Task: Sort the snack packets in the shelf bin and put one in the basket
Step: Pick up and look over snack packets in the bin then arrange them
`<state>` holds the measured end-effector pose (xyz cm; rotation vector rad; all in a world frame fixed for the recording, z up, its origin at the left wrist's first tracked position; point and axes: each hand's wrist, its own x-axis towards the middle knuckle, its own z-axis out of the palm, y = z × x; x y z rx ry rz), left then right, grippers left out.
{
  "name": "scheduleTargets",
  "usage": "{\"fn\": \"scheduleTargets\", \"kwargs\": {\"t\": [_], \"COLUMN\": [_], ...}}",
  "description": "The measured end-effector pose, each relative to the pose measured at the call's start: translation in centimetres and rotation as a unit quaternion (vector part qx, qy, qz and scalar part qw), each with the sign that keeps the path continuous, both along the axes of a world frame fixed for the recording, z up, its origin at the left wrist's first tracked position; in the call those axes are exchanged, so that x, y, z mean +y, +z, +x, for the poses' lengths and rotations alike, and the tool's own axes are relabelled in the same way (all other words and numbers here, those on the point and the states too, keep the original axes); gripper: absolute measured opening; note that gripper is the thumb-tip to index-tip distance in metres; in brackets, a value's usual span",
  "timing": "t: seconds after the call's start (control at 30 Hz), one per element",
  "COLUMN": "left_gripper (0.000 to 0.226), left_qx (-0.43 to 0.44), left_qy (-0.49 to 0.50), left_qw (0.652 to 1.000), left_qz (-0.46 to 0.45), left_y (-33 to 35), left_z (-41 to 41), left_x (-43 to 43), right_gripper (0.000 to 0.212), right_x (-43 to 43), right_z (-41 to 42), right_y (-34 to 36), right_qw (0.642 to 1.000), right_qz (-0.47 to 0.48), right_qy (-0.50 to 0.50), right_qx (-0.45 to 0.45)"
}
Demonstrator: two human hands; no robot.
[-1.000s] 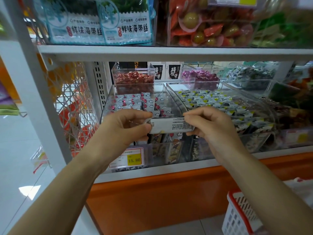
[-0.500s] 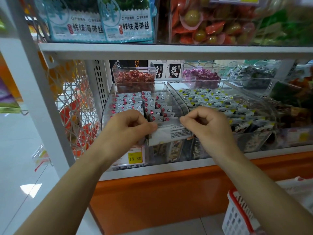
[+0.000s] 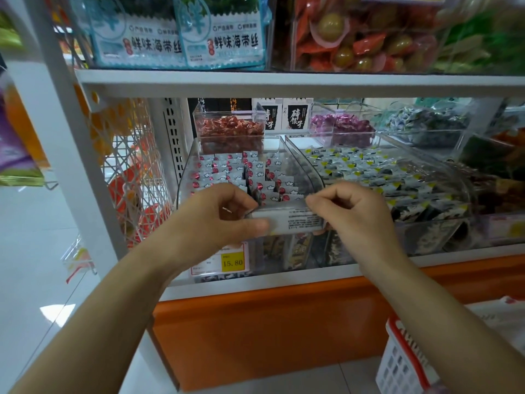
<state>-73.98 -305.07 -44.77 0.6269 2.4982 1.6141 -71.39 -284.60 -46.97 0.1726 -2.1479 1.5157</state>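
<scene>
A clear shelf bin (image 3: pixel 189 166) on the lower shelf holds rows of small white snack packets (image 3: pixel 224 169) with red marks. Over its front edge, both hands hold one white packet (image 3: pixel 295 221), its printed back turned towards me. My left hand (image 3: pixel 216 220) pinches the packet's left end between thumb and fingers. My right hand (image 3: pixel 355 214) pinches its right end with curled fingers. A white basket (image 3: pixel 397 362) with a red rim stands on the floor at the bottom right.
A second clear bin (image 3: pixel 420 177) to the right holds yellow-marked packets. Smaller tubs of red (image 3: pixel 230 129) and purple (image 3: pixel 341 127) sweets stand behind. A yellow price tag (image 3: pixel 233 261) hangs below the bin. The upper shelf (image 3: pixel 284 81) runs overhead. An orange plinth (image 3: pixel 284 331) lies under the shelf.
Both hands have lowered the packet slightly to the bin's front edge and curled tighter on its ends; the view has shifted a little.
</scene>
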Motion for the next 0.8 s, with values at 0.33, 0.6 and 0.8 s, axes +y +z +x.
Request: {"fn": "scheduleTargets", "kwargs": {"t": [0.33,0.6,0.8], "left_gripper": [0.014,0.021,0.025], "left_qx": [0.041,0.112,0.141], "left_qy": [0.005,0.131,0.142], "left_qw": [0.999,0.981,0.980], "left_qz": [0.005,0.093,0.022], "left_y": [-0.4,-1.1,-1.4], "left_z": [-0.4,-0.8,-0.8], "left_x": [0.1,1.0,1.2], "right_gripper": [0.022,0.037,0.024], "right_x": [1.9,0.2,-0.2], "right_z": [-0.4,-0.4,-1.0], "right_y": [0.9,0.0,0.6], "right_qw": [0.980,0.987,0.994], "right_qz": [-0.031,-0.086,-0.090], "right_qy": [0.118,0.106,0.043], "right_qx": [-0.156,-0.084,-0.038]}}
